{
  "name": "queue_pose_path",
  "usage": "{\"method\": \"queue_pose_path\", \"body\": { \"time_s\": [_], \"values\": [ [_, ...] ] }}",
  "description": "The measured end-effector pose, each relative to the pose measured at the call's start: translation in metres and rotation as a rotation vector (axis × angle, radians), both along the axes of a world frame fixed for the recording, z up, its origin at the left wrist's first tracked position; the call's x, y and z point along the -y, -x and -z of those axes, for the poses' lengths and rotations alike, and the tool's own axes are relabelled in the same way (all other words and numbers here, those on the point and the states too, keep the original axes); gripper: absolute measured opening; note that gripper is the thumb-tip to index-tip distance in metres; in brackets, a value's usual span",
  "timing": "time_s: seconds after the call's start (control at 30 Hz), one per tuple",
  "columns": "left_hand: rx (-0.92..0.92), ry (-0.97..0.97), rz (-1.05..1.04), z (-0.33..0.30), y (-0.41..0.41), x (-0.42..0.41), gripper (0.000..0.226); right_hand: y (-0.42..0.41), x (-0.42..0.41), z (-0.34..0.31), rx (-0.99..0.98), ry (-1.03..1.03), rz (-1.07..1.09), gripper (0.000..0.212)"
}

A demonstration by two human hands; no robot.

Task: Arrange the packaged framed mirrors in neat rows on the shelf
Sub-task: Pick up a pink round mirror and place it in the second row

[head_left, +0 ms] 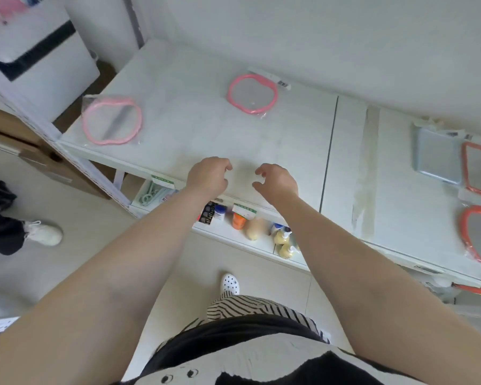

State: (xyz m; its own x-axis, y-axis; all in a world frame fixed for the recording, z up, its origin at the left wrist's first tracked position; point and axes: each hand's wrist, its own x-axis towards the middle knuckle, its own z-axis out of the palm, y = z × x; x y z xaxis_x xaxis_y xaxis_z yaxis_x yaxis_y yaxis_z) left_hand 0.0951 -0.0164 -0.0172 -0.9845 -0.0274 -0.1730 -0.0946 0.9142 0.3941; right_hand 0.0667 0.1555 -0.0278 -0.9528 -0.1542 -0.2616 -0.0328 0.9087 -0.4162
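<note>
Two pink-framed mirrors in clear bags lie on the white shelf [195,134]: one at the left front [111,120], one further back near the middle [252,93]. At the far right lie a grey-blue mirror [435,157] and two orange-framed mirrors, one [479,169] behind the other [478,234]. My left hand [208,175] and my right hand [275,180] hover side by side over the shelf's front edge, fingers curled and apart, holding nothing.
A lower shelf [233,240] holds bottles and small packets. Another person's leg and white shoe [43,233] stand on the floor at the left. Cardboard boxes [25,151] sit left of the shelf. A seam [328,151] divides the shelf boards.
</note>
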Motion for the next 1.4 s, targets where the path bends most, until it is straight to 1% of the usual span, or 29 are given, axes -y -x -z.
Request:
{"method": "queue_pose_path", "body": {
  "time_s": [0.17,0.27,0.47,0.6,0.77,0.87,1.07,1.17,1.23,1.4],
  "values": [
    [0.004,0.005,-0.119,-0.003,0.024,0.058,0.041,0.039,0.042,-0.007,-0.01,0.024,-0.062,0.035],
    [0.027,0.005,-0.119,0.003,0.031,0.072,0.041,0.054,0.054,-0.01,0.002,0.012,-0.066,0.036],
    [0.038,-0.03,-0.005,0.008,0.06,0.086,0.042,0.067,0.073,-0.011,0.012,-0.018,0.018,0.035],
    [0.035,-0.041,0.104,0.006,0.084,0.108,0.042,0.068,0.094,-0.009,0.009,-0.017,0.133,0.036],
    [0.019,-0.027,0.247,0.002,0.1,0.171,0.041,0.057,0.141,-0.008,-0.005,-0.015,0.317,0.035],
    [-0.004,0.015,0.278,0.0,0.109,0.217,0.041,0.049,0.182,-0.009,-0.005,-0.008,0.38,0.035],
    [-0.02,0.036,0.242,-0.002,0.122,0.281,0.04,0.036,0.251,-0.014,0.006,0.0,0.383,0.037],
    [-0.035,0.108,0.176,-0.001,0.125,0.298,0.041,0.036,0.272,-0.014,0.013,-0.003,0.364,0.037],
    [-0.019,0.166,0.105,0.004,0.123,0.309,0.045,0.039,0.282,-0.013,0.02,-0.004,0.341,0.037],
    [0.027,0.185,-0.011,0.014,0.108,0.334,0.056,0.055,0.306,-0.009,0.041,-0.002,0.289,0.038]
  ]
}}
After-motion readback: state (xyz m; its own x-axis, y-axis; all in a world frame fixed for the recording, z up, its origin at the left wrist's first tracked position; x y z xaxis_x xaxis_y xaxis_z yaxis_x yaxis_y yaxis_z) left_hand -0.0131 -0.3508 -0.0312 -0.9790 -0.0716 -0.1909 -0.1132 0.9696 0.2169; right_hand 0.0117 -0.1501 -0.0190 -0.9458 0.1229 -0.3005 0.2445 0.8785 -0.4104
